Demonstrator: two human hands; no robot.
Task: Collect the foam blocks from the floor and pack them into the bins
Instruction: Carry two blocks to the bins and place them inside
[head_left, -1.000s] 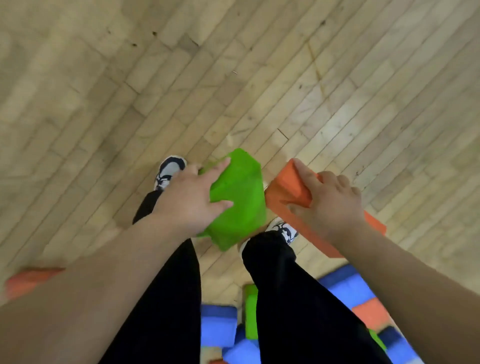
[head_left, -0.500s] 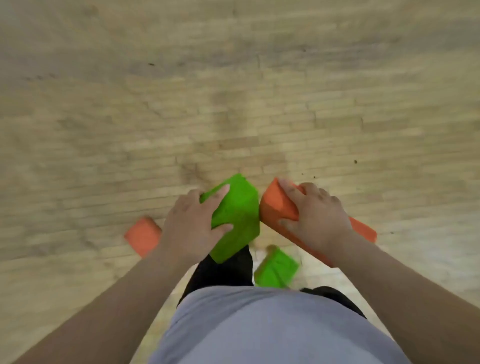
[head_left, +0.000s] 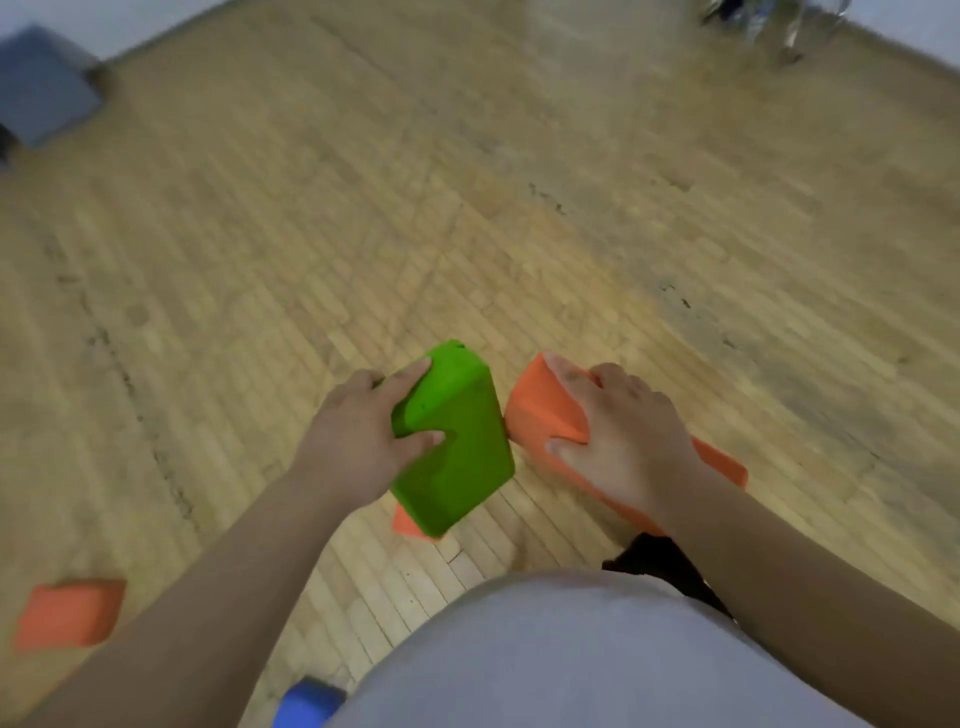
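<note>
Plank floor noted. My left hand grips green rectangular foam block; right hand grips orange oblong foam block. Squeeze lightly; bins unseen.

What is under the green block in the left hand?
A corner of an orange block shows on the wooden floor below the green block, which the left hand grips. The rest is covered, so its shape cannot be told.
</note>
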